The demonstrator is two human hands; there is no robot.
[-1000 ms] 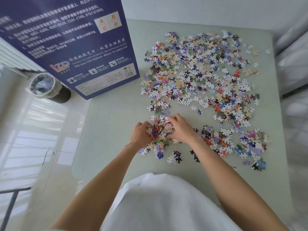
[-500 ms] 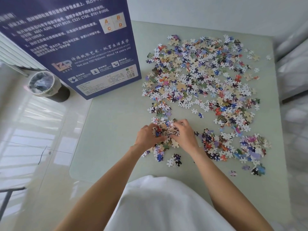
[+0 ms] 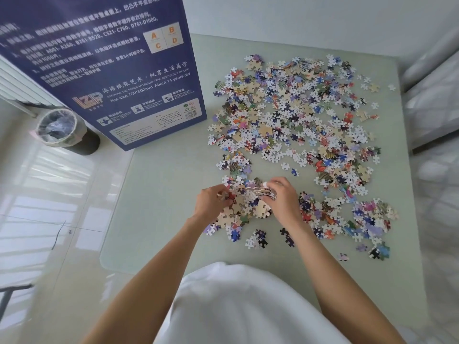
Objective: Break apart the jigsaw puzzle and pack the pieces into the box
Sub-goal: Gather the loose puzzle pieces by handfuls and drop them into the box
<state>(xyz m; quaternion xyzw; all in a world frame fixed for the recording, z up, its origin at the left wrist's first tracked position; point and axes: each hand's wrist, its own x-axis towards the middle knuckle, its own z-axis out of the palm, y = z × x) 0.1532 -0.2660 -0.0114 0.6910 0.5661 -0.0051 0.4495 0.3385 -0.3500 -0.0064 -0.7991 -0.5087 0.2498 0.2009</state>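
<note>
Loose, many-coloured jigsaw pieces [image 3: 298, 112] lie scattered over the right half of a pale green table [image 3: 164, 194]. A smaller heap [image 3: 347, 219] lies at the near right. My left hand [image 3: 211, 202] and my right hand [image 3: 283, 197] meet over a small heap near the middle. Both are closed on a bunch of pieces [image 3: 250, 192] lifted slightly off the table between them. The dark blue puzzle box [image 3: 104, 65], printed with white text, stands upright at the table's far left corner.
A bin lined with a plastic bag [image 3: 59, 127] stands on the glossy floor left of the table. A few single pieces [image 3: 285, 235] lie near the front edge. A white bed or sofa [image 3: 437, 95] borders the right side.
Both hands have gathered the pieces together and raised a bunch off the table. The camera view has shifted slightly down and closer.
</note>
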